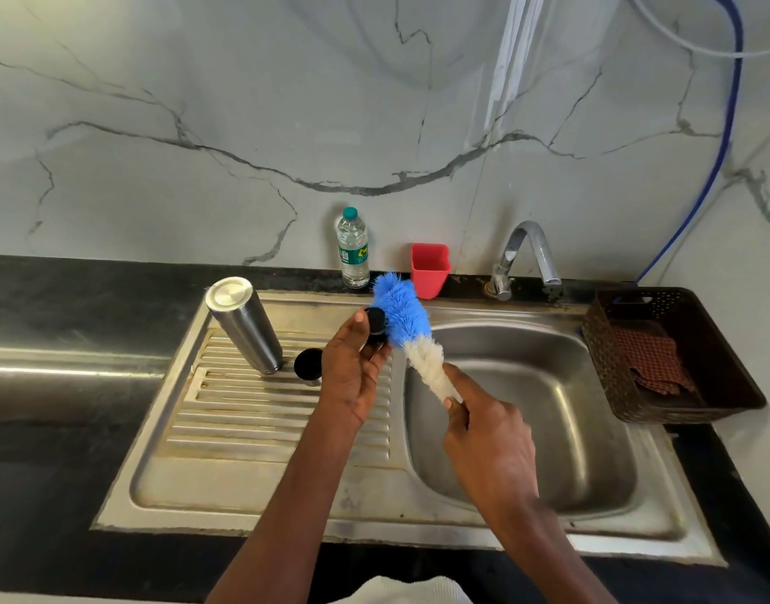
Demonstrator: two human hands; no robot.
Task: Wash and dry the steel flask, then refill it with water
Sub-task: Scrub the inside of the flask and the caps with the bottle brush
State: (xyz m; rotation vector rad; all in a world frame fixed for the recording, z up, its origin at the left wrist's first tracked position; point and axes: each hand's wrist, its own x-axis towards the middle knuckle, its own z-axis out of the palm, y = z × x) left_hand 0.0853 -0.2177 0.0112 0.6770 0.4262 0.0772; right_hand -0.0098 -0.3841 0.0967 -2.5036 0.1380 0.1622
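Left hand (352, 368) pinches a small black stopper (376, 326), half hidden by fingers; right hand (490, 446) grips the bottle brush (411, 329), its handle buried in the fist. Steel flask (243, 324) stands upside down on the sink drainboard (243, 429); a black cap (308, 364) beside it, partly blocked.

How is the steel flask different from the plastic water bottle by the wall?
The steel flask is opaque brushed metal; the plastic water bottle is clear with a label. The flask stands upside down on the sink's ribbed drainboard, while the bottle stands upright on the dark counter against the wall. The bottle wears a teal cap; the flask shows none. Neither hand touches either one.
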